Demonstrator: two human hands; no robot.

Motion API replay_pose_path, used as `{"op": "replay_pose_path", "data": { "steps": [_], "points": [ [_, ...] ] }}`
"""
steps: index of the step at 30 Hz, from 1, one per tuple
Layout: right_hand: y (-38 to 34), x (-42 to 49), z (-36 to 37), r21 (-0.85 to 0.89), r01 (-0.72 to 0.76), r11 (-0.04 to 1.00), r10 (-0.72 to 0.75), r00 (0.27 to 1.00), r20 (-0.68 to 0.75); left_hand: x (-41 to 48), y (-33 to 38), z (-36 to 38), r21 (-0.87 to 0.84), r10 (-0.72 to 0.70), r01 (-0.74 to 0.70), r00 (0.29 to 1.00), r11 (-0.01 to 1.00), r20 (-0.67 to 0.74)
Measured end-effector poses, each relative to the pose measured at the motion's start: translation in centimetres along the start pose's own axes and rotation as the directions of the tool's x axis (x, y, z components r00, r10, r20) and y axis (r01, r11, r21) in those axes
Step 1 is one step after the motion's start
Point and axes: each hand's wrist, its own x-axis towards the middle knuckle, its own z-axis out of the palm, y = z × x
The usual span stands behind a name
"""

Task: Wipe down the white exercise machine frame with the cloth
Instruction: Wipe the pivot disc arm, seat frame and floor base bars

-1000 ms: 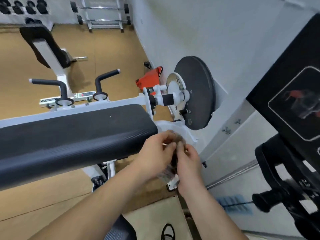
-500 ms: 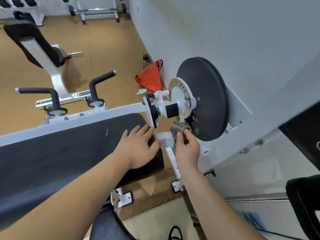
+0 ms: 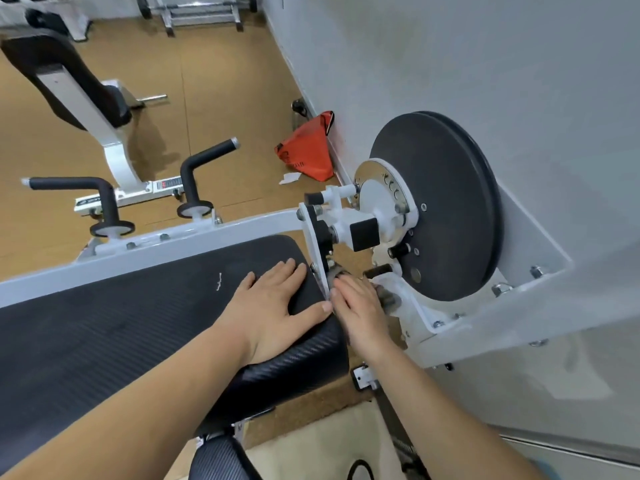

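Note:
The white machine frame [image 3: 207, 237] runs along the far side of a black padded bench [image 3: 104, 327] to a pivot with a black round disc [image 3: 440, 202]. My left hand [image 3: 273, 306] lies flat on the pad's right end, fingers straight. My right hand [image 3: 360, 310] grips a small grey-brown cloth [image 3: 337, 271] and presses it into the gap between the white end plate [image 3: 317, 258] and the white bracket [image 3: 408, 299] below the disc. Most of the cloth is hidden under my fingers.
A grey wall [image 3: 450, 64] stands close behind the disc. An orange bag [image 3: 308, 154] lies on the wooden floor by the wall. Two black handles [image 3: 204, 168] rise from the frame. Another bench [image 3: 69, 91] stands at the left, and a rack [image 3: 197, 12] sits far back.
My hands went from folding the cloth together near the pad's end to parting: the left settled flat on the pad, the right carried the cloth down into the gap by the end plate.

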Motion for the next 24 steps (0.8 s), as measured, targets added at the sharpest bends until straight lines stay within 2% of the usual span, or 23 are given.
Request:
{"op": "replay_pose_path", "data": {
  "steps": [2,3,5,7,9,11,13,15,18,19,21,24],
  "points": [
    [1.5,-0.1,-0.6,-0.071,0.008,0.997,-0.005,0.999,0.041,0.0,-0.1,0.1,-0.01,0.006,-0.006,1.0,1.0,0.001],
    [2.5,0.2,-1.3,-0.087,-0.078,0.993,0.08,0.997,0.019,0.0,-0.1,0.1,-0.012,0.01,-0.01,1.0,1.0,0.002],
    [3.9,1.0,-2.6,-0.049,-0.322,0.945,0.321,0.946,-0.032,0.0,-0.2,0.2,-0.022,0.01,-0.01,1.0,1.0,-0.002],
    [3.9,1.6,-2.2,-0.063,-0.417,0.907,0.415,0.909,-0.052,0.1,-0.2,0.1,-0.023,0.007,-0.007,1.0,1.0,-0.001],
    [2.2,1.0,-0.4,-0.073,-0.319,0.945,0.317,0.948,-0.036,0.1,-0.1,0.1,-0.021,0.006,-0.006,1.0,1.0,0.001],
    [0.7,-0.8,1.1,0.005,-0.097,0.995,0.097,0.995,-0.022,0.1,-0.1,0.1,-0.024,0.001,-0.001,1.0,1.0,-0.001],
    [1.0,-2.2,1.1,0.032,0.015,0.999,-0.014,1.0,-0.005,0.2,-0.1,0.1,-0.021,0.001,-0.001,1.0,1.0,0.004],
    [2.7,-1.6,0.3,-0.05,-0.016,0.999,0.014,0.999,-0.033,0.2,-0.2,0.0,-0.017,0.004,-0.004,1.0,1.0,0.009],
    [4.2,0.2,-0.6,0.02,-0.306,0.952,0.305,0.94,-0.15,0.3,-0.2,0.0,-0.017,0.002,-0.001,1.0,1.0,0.015],
    [3.8,0.4,-0.3,0.031,-0.338,0.94,0.339,0.926,-0.168,0.3,-0.2,0.0,-0.016,0.0,0.0,1.0,1.0,0.012],
    [2.1,-0.4,0.9,0.027,-0.254,0.967,0.255,0.95,-0.181,0.4,-0.2,0.1,-0.013,0.002,-0.002,1.0,1.0,0.006],
    [1.2,-2.6,1.8,0.0,0.033,0.999,-0.033,0.995,-0.097,0.5,-0.2,0.2,-0.011,0.003,-0.003,1.0,1.0,0.001]
  ]
}}
